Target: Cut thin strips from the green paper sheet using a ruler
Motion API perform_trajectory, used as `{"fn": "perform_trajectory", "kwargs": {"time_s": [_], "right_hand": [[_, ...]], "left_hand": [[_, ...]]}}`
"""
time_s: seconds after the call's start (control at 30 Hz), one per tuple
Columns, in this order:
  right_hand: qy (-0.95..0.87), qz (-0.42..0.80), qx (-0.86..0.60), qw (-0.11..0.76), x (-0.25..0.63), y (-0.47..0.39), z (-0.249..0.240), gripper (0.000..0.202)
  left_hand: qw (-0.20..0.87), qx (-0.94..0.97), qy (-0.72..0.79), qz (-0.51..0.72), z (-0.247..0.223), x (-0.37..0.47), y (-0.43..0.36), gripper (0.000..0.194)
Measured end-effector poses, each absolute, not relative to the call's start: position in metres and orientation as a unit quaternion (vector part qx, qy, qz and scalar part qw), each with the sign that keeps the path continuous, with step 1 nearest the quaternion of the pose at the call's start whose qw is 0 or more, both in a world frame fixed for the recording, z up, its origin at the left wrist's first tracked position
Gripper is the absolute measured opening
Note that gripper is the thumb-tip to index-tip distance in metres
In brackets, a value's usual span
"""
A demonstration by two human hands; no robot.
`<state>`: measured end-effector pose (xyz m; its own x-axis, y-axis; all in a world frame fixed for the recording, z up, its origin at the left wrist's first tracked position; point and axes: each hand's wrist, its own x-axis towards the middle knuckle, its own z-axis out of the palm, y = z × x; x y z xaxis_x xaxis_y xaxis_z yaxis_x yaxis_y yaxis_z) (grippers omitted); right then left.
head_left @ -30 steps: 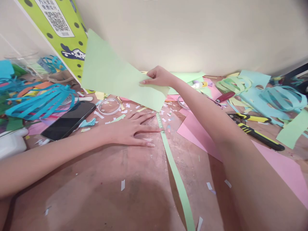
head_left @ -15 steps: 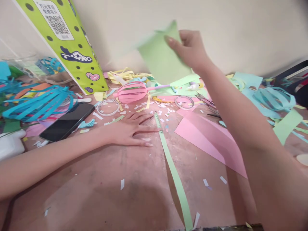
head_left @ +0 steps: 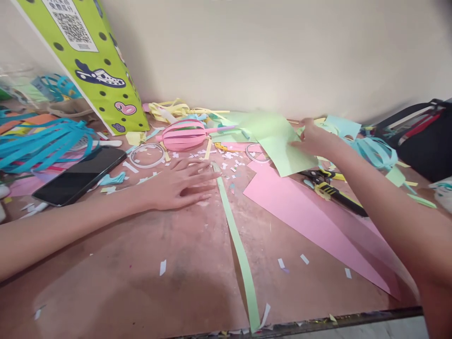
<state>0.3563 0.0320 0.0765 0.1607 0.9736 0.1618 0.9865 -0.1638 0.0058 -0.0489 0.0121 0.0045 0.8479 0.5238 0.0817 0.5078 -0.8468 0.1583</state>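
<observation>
We record the left hand (head_left: 176, 187) flat on the surface (head_left: 158, 301), fingers spread, fingertips at the far end of a green strip (head_left: 236, 240) running to the near edge; our right hand (head_left: 317, 139) pinches a green sheet (head_left: 280, 141) by its right side, partly covering a pink sheet (head_left: 300, 221) in our view; a black-and-yellow tool (head_left: 341, 197) lies just beside.
</observation>
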Motion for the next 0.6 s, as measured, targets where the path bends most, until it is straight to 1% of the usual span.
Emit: {"fn": "perform_trajectory", "kwargs": {"time_s": [0.03,0.07,0.1,0.13,0.17,0.2,0.23,0.27,0.3,0.33,0.37,0.4,0.47,0.53,0.6], "right_hand": [[-0.651,-0.087,-0.751,0.062,0.348,0.026,0.077,0.076],[-0.669,-0.107,-0.731,0.077,0.336,0.018,0.077,0.082],[-0.701,-0.105,-0.701,0.082,0.322,0.009,0.077,0.080],[-0.742,-0.080,-0.661,0.075,0.306,-0.003,0.076,0.075],[-0.786,-0.042,-0.614,0.062,0.288,-0.016,0.074,0.064],[-0.833,0.010,-0.551,0.047,0.271,-0.030,0.072,0.052],[-0.881,0.097,-0.461,0.037,0.256,-0.045,0.068,0.046],[-0.901,0.154,-0.402,0.042,0.243,-0.059,0.063,0.054],[-0.908,0.171,-0.378,0.053,0.233,-0.072,0.057,0.074],[-0.916,0.155,-0.366,0.061,0.227,-0.082,0.051,0.096],[-0.921,0.135,-0.361,0.048,0.225,-0.090,0.044,0.113],[-0.928,0.123,-0.351,0.032,0.226,-0.095,0.038,0.120],[-0.939,0.091,-0.332,0.015,0.230,-0.100,0.027,0.120],[-0.944,0.062,-0.322,0.030,0.233,-0.100,0.020,0.117],[-0.941,0.036,-0.331,0.059,0.229,-0.098,0.019,0.106]], "left_hand": [[0.061,0.956,0.274,0.080,0.004,-0.049,0.012,0.062],[0.056,0.954,0.279,0.095,0.003,-0.049,0.013,0.062],[0.052,0.952,0.283,0.102,0.004,-0.048,0.013,0.061],[0.049,0.952,0.286,0.102,0.004,-0.048,0.013,0.059],[0.046,0.952,0.288,0.097,0.005,-0.047,0.013,0.057],[0.043,0.953,0.287,0.092,0.006,-0.047,0.013,0.054],[0.038,0.953,0.287,0.089,0.007,-0.047,0.013,0.052],[0.033,0.953,0.287,0.091,0.007,-0.046,0.012,0.051],[0.028,0.952,0.290,0.098,0.008,-0.046,0.012,0.051],[0.024,0.950,0.293,0.108,0.008,-0.046,0.011,0.052],[0.021,0.948,0.295,0.119,0.008,-0.046,0.011,0.052],[0.020,0.947,0.296,0.127,0.008,-0.046,0.011,0.053],[0.023,0.946,0.294,0.133,0.007,-0.046,0.011,0.053],[0.025,0.948,0.287,0.135,0.006,-0.046,0.012,0.052],[0.028,0.949,0.282,0.138,0.004,-0.046,0.013,0.051]]}}
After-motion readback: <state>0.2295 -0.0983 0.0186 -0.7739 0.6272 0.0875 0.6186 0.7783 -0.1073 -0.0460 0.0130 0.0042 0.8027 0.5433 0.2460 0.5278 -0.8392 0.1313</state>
